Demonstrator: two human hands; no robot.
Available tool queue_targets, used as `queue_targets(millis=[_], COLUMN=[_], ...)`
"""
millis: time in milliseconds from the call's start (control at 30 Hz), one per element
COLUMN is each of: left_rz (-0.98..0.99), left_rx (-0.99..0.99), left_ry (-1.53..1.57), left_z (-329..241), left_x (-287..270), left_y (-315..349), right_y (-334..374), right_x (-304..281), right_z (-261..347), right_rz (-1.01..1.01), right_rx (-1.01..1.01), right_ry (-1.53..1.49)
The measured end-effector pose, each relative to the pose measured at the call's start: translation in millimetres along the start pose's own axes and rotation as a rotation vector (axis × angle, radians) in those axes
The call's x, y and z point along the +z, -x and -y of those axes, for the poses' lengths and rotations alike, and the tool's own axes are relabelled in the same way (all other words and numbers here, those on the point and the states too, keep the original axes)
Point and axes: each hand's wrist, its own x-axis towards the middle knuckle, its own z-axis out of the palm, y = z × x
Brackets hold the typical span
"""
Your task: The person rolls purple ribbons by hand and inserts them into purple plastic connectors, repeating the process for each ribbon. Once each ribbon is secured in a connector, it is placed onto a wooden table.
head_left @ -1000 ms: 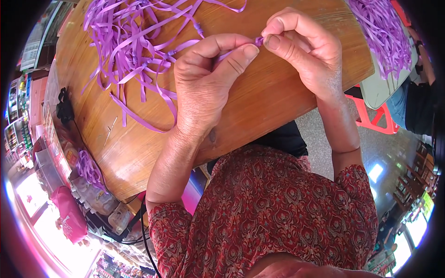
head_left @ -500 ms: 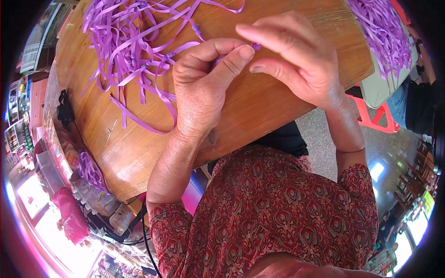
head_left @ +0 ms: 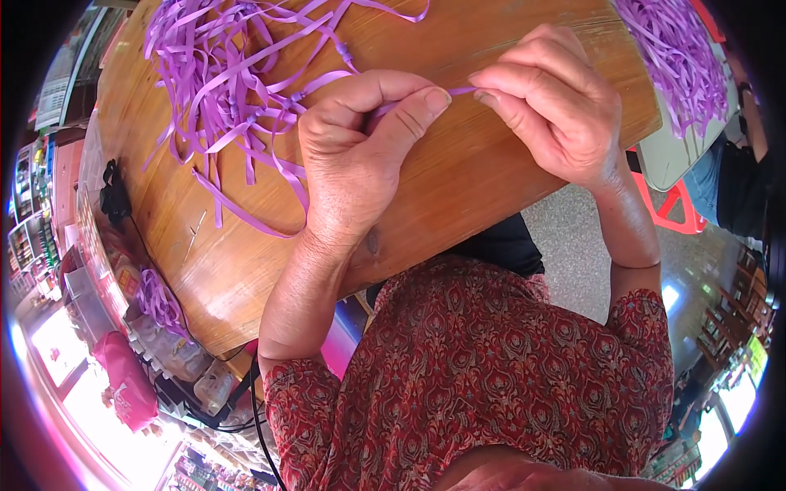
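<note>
Just above the brown, smooth wooden worktop [head_left: 491, 172], a narrow, shiny purple ribbon [head_left: 462, 91] runs as a short, straight span between two bare hands. The grip of the left hand [head_left: 352, 155] is closed, thumb and forefinger pinching the ribbon; the grip of the right hand [head_left: 557, 106] is also closed, thumb and fingertips nipping it just beside them. Beyond the left hand, a loose, tangled heap of flat purple ribbons [head_left: 196, 90] spreads across the wood, some of them knotted. Near the left edge lie thin, pale metallic sticks [head_left: 195, 233]. To the far right, a dense bundle of purple strips [head_left: 675, 65] hangs over a pale green worktop [head_left: 667, 164].
</note>
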Motion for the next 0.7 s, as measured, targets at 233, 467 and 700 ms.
queue_targets(millis=[233,467,700], left_rz=[0.003,-0.008,0.007], left_rx=[-0.061,-0.069,0.051], left_ry=[0.169,0.164,-0.009], left_z=[5.0,5.0,3.0], left_x=[-1.7,0.2,0.9], left_y=[-1.5,-0.3,2.2], right_y=[0.2,-0.8,-1.6], right_x=[-1.9,3.2,0.2], right_z=[3.8,2.2,3.8], right_rz=[0.041,0.034,0.04], right_rx=[0.239,0.142,0.009], right_ry=[-0.21,-0.17,0.009])
